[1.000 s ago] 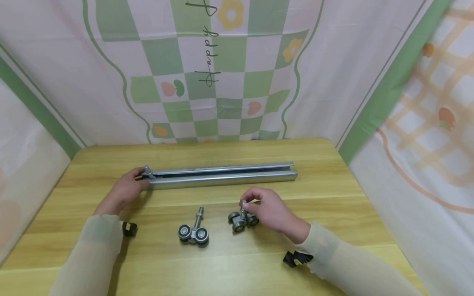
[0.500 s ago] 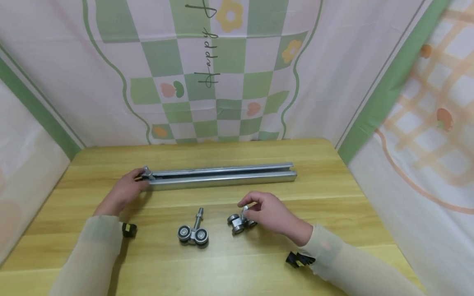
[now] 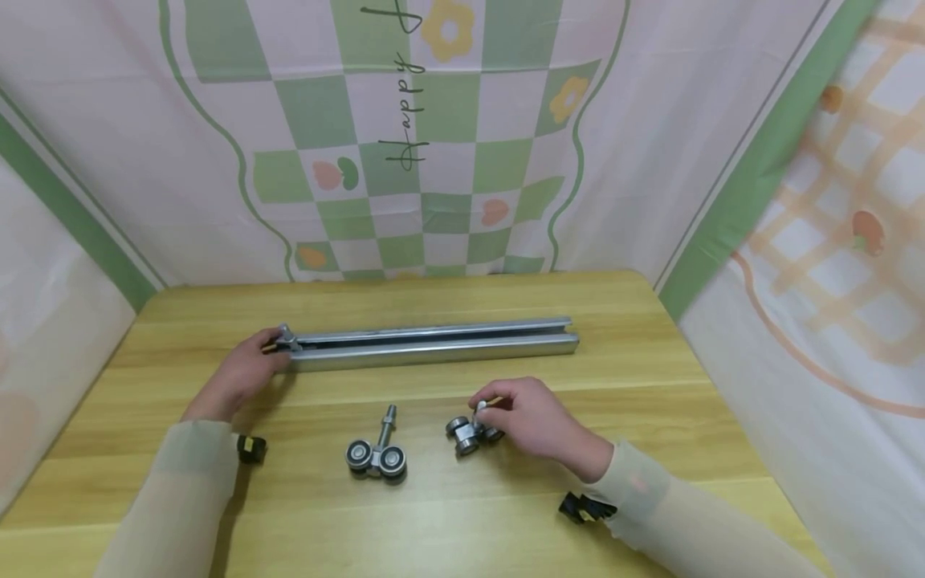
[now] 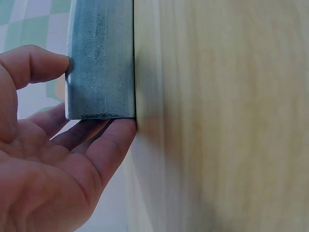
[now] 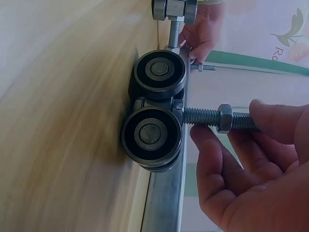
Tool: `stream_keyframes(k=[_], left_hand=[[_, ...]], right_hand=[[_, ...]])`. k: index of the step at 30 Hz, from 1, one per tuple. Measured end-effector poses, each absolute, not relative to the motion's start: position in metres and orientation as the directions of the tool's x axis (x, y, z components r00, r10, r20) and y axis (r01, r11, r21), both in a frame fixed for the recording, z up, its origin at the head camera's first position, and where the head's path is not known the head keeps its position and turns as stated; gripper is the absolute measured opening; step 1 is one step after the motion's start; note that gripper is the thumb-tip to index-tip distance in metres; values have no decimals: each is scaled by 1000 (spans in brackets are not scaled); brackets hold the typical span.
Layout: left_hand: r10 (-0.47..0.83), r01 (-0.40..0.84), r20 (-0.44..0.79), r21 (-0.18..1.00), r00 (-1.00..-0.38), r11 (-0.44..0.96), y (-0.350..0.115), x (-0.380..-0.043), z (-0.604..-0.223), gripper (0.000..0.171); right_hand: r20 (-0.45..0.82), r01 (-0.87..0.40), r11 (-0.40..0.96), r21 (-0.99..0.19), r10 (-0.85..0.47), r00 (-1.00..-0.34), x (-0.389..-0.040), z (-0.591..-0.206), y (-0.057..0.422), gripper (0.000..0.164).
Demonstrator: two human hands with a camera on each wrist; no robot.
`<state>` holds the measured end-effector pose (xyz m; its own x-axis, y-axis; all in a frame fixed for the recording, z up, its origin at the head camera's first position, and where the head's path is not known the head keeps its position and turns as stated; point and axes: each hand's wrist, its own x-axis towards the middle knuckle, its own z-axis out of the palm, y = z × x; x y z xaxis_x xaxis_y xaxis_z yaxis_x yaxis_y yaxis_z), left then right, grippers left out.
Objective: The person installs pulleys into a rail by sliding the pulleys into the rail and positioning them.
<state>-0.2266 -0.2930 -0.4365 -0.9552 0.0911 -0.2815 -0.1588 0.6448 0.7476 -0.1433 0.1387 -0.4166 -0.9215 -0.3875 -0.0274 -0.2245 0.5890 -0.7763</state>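
Observation:
A silver C-shaped metal track (image 3: 433, 345) lies across the table, its slot facing up. At its left end my left hand (image 3: 249, 369) holds it; the left wrist view shows the thumb on the track's (image 4: 100, 63) top edge and the fingers at its end. A bolt (image 3: 286, 333) of a roller trolley stands up from the slot there, its wheels hidden inside. My right hand (image 3: 535, 417) pinches the threaded bolt of another roller trolley (image 3: 466, 435), whose black-and-steel wheels (image 5: 152, 135) are down at the table. A third roller trolley (image 3: 377, 459) lies left of it, bolt pointing away.
The wooden table (image 3: 448, 530) has its far edge against a patterned cloth (image 3: 448, 201). Cloth also hangs at both sides. Black wrist cameras (image 3: 251, 448) sit at both cuffs, the right camera (image 3: 584, 507) low over the table.
My right hand has shifted slightly toward me and to the right, and the bolt it pinches leans a little more to the right. The left hand and track stay put.

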Motion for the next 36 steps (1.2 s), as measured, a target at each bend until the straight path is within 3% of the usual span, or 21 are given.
stream_keyframes(k=[36], left_hand=[[93,-168,-292,751,-952,638,-293,-226,-437,74]], right_hand=[[70,-275,667,-692,-317,-946,-150,-419,178,16]])
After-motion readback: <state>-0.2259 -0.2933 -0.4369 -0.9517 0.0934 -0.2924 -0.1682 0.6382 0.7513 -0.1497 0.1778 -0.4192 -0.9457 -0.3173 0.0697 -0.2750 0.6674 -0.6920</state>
